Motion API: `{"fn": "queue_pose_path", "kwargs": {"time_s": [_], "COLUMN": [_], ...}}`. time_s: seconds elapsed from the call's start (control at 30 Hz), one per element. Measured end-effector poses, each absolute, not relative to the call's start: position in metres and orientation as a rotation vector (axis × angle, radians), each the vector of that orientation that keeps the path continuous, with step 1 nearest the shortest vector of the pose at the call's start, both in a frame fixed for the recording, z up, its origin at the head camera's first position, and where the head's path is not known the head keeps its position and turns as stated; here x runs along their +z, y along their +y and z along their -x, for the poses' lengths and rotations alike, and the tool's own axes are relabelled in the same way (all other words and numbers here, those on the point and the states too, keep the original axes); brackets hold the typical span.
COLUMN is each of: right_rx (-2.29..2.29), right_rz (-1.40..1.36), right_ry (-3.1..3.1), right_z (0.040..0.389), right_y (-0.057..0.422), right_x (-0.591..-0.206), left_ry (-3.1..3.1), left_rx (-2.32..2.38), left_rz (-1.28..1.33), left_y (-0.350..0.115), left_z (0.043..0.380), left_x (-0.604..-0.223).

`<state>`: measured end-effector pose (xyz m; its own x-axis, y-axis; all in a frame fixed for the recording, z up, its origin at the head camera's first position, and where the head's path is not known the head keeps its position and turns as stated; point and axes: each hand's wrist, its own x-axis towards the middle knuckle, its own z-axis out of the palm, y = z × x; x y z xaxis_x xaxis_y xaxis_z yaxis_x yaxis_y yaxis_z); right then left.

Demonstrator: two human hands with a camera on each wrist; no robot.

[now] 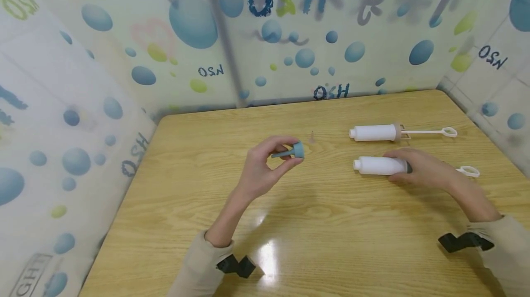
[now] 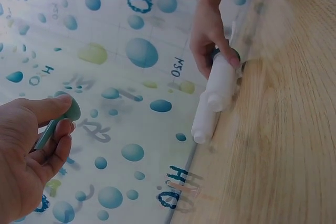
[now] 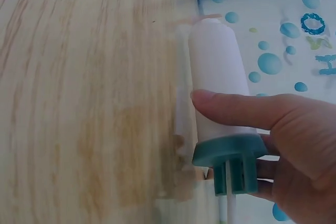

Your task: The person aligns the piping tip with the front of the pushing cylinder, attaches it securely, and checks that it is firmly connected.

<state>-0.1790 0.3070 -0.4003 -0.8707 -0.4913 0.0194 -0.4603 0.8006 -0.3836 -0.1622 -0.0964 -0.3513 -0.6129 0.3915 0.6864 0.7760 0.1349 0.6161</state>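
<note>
Left hand (image 1: 262,168) pinches a blue nozzle (image 1: 299,150), wide end rightward. Right hand (image 1: 426,168) grips a white tube (image 1: 378,166) over the table (image 1: 186,196), right of the nozzle — long axis sideways, neck facing it.

The right wrist view's bottom edge cuts off the white rod (image 3: 231,211).

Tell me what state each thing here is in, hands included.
Left hand: pinching the teal nozzle.
Teal nozzle: raised above the table.
Right hand: gripping the teal-collared tube.
Teal-collared tube: roughly horizontal, rod extended.
Pinkish-collared tube: lying on the table, rod extended.
Pale pink nozzle: apparently standing on the table.
</note>
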Motion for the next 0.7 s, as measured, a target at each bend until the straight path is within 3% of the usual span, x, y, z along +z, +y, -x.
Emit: {"fn": "queue_pose_path", "kwargs": {"time_s": [0.7], "right_rx": [-0.645], "right_rz": [1.064], "right_ry": [3.123], "right_z": [0.154], "right_y": [0.265], "right_x": [-0.348], "left_ry": [-2.06], "left_rx": [-1.483], "left_rz": [1.131], "left_y": [-0.094], "left_z": [0.161], "left_x": [-0.352]}}
